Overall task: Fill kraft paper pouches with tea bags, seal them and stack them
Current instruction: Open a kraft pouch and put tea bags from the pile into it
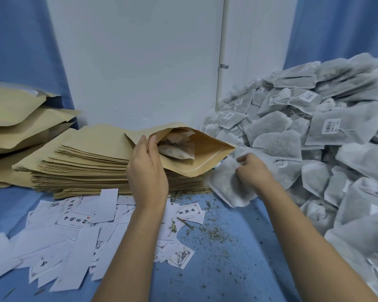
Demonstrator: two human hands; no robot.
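Pinches the pouch (202, 152) by its near rim with the left hand (147, 168), thumb against pressed-together fingers, mouth gaping to the right, on top of the stack (85, 168) of flat pouches; bags already inside. Grips a tea bag (226, 189) in the right hand (252, 171), fingers curled, just beside the mouth, at the foot of the heap (314, 138). Labels (74, 236) and crumbs (214, 232) on the table (238, 269).

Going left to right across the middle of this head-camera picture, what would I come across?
Bulging pouches → stack of flat pouches → open pouch in the left hand → tea bag in the right hand → heap of tea bags.
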